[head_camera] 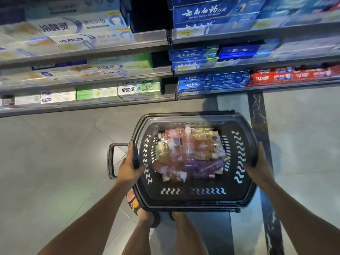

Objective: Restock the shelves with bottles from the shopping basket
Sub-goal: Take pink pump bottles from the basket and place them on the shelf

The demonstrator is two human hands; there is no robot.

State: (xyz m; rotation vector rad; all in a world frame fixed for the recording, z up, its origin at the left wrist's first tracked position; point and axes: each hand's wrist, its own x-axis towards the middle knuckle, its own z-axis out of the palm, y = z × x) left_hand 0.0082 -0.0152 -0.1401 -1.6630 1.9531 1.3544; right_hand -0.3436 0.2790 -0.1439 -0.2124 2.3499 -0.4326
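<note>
Your left hand [128, 167] and right hand [259, 165] each clasp a side rim of the shopping basket [193, 200]; shelves [88, 105] of toothpaste boxes [138, 89] stand just beyond it; pink, amber and purple bottles [187, 153] lie heaped inside; its long handle [111, 161] juts past your left hand.

Single head-worn view, wide-angle. It faces forward and steeply down. The shelves [117, 50] fill the upper band, bowed by the lens, and the floor [55, 153] lies beneath. The shopping basket [191, 201] sits near centre at close range, and both forearms [95, 216] enter from the bottom edge.
</note>
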